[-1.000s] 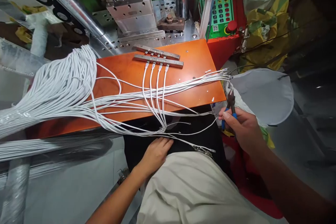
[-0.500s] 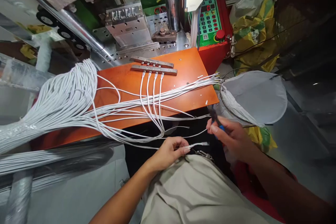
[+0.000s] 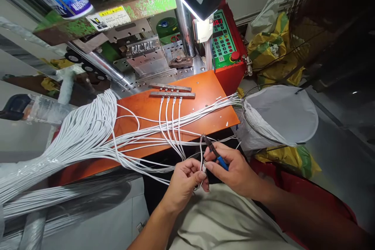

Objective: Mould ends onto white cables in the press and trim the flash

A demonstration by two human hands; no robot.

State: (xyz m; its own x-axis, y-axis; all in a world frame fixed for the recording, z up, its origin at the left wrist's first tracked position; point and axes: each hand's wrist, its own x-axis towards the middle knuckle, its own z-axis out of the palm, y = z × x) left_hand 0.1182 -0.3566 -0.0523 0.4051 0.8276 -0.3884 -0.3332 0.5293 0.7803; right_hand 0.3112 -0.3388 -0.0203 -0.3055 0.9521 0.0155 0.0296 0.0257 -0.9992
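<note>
gripping white cable (image 3: 201, 151) in left hand (image 3: 181, 183), blue-handled pliers (image 3: 215, 152) in right hand (image 3: 238, 172). hold cable steady, without pulling.

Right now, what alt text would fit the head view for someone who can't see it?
A person's left hand grips a white cable while the right hand holds blue-handled pliers. Beyond, four cables plug into a metal bar on an orange board, beside a large cable bundle and before a press.
</note>
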